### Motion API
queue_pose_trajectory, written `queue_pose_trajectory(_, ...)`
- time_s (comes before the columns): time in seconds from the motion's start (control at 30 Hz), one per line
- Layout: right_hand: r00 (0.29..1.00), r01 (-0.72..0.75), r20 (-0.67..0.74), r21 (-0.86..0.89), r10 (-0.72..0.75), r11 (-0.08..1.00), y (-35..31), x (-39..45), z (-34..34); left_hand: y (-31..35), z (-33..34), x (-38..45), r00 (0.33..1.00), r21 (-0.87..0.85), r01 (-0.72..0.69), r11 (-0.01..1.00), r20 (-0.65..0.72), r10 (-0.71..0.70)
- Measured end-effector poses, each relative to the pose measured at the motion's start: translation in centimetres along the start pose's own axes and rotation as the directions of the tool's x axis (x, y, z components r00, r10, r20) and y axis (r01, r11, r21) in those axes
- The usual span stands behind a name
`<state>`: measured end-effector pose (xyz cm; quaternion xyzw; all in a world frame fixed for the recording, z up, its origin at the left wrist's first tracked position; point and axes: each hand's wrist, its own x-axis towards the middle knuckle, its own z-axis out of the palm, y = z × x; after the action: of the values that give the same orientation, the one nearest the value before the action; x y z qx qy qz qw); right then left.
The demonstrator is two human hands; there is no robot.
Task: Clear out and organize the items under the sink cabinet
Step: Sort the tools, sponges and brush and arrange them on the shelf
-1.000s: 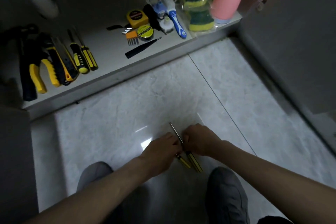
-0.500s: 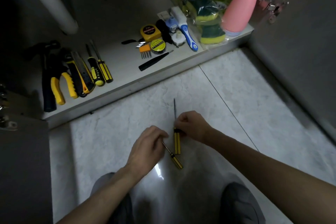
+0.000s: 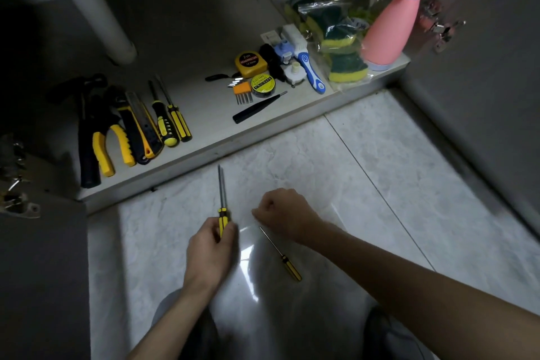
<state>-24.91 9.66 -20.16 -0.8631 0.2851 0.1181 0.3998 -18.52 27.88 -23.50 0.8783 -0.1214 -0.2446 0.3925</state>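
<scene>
I see my left hand (image 3: 209, 248) closed around the yellow and black handle of a screwdriver (image 3: 222, 204), its shaft pointing away from me toward the cabinet shelf (image 3: 210, 114). My right hand (image 3: 285, 213) is curled into a loose fist just above the floor (image 3: 380, 184), holding nothing that I can make out. A thinner screwdriver (image 3: 282, 256) lies flat on the tile just beside that wrist, its tip near the knuckles and its yellow handle angled back toward me. On the shelf, pliers (image 3: 112, 143) and two more screwdrivers (image 3: 171, 117) sit in a row at the left. A tape measure (image 3: 249, 63), a roll of tape (image 3: 262, 85), a blue-handled brush (image 3: 308, 67), bagged sponges (image 3: 340, 47) and a pink spray bottle (image 3: 388, 32) crowd the right end. A white pipe (image 3: 96, 9) rises at the back.
</scene>
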Motion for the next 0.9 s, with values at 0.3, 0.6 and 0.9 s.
queue_pose_trajectory(0.3, 0.954, 0.079, 0.293, -0.467, 0.070, 0.881, 2.8, -2.7, 1.8, -1.9, -1.2, 1.1, 0.991, 0.320, 0.132, 0.938, -0.018, -0.133)
queue_pose_trajectory(0.6, 0.992, 0.074, 0.101, 0.041, -0.078, 0.996, 0.0, 0.0, -2.6, 2.7, -1.8, 1.0, 0.997, -0.161, -0.043, 0.986, 0.058, 0.053)
queue_pose_trajectory(0.9, 0.975, 0.183, -0.197, 0.431, -0.106, 0.884, -5.4, 3.8, -7.5, 14.8, -7.9, 9.5, 0.948, 0.069, -0.224, 0.972, -0.215, 0.234)
